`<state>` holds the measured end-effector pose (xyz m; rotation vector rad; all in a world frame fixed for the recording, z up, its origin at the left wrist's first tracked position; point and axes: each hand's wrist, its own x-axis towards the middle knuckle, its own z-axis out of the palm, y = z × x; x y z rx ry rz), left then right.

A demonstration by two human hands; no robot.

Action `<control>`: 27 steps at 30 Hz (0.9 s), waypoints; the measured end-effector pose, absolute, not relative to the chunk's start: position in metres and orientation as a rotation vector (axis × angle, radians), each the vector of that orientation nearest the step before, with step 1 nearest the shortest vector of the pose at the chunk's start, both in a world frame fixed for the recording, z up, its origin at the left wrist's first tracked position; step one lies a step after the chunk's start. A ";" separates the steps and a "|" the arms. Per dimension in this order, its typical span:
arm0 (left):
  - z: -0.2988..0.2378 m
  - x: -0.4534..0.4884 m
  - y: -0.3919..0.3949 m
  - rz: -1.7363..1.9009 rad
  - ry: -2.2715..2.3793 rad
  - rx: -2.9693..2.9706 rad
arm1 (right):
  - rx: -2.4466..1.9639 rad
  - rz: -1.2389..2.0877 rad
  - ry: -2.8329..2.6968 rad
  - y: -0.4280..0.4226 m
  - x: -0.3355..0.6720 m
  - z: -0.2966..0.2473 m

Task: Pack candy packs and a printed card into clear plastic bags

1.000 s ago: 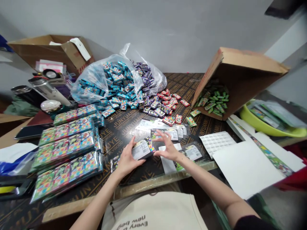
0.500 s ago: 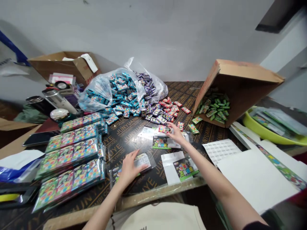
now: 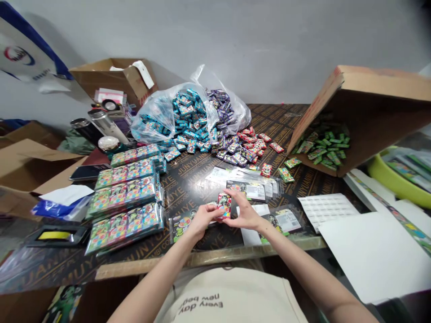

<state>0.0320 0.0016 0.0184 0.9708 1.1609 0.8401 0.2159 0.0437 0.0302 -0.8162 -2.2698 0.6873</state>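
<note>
Both my hands meet over the near middle of the dark table (image 3: 188, 179). A small red packet (image 3: 224, 204) stands upright between them. My right hand (image 3: 244, 213) pinches its right side and my left hand (image 3: 203, 218) pinches its left side. Under my hands lies a clear bag with a green printed card (image 3: 180, 223). More clear printed bags (image 3: 251, 190) lie just beyond. A heap of loose red (image 3: 251, 142), purple and blue small packets (image 3: 191, 130) spreads farther back.
Stacks of filled clear packs (image 3: 126, 197) lie at the left. A plastic sack (image 3: 158, 112) holds blue and purple packets. A tipped cardboard box (image 3: 367, 112) spills green packets (image 3: 325, 148). White sheets (image 3: 370, 251), a sticker sheet (image 3: 325, 207) and a yellow basin (image 3: 393, 184) are at right.
My right hand reached to the red packets, picked one up and brought it back. My left hand left the clear bag on the table and joined it on the packet.
</note>
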 end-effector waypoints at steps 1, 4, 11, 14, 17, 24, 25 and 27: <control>0.016 0.028 0.001 0.854 1.227 1.079 | -0.830 0.665 -2.255 0.043 0.216 0.027; 0.006 0.011 -0.001 0.867 1.548 1.590 | -0.881 0.618 -2.244 0.047 0.221 0.017; -0.011 -0.009 -0.008 0.495 1.670 2.174 | -0.889 0.686 -2.388 0.053 0.231 -0.001; -0.008 -0.009 -0.008 0.553 1.623 2.170 | -0.805 0.835 -2.395 0.051 0.231 0.004; -0.004 -0.010 -0.007 0.570 1.596 2.132 | -0.752 0.959 -2.353 0.054 0.234 0.009; 0.002 -0.004 -0.003 0.612 1.549 2.040 | -0.754 0.956 -2.328 0.062 0.245 0.020; 0.003 -0.002 -0.003 0.599 1.521 2.047 | -0.710 1.033 -2.349 0.064 0.246 0.022; 0.006 0.001 -0.003 0.583 1.495 2.069 | -0.628 1.196 -2.363 0.068 0.247 0.025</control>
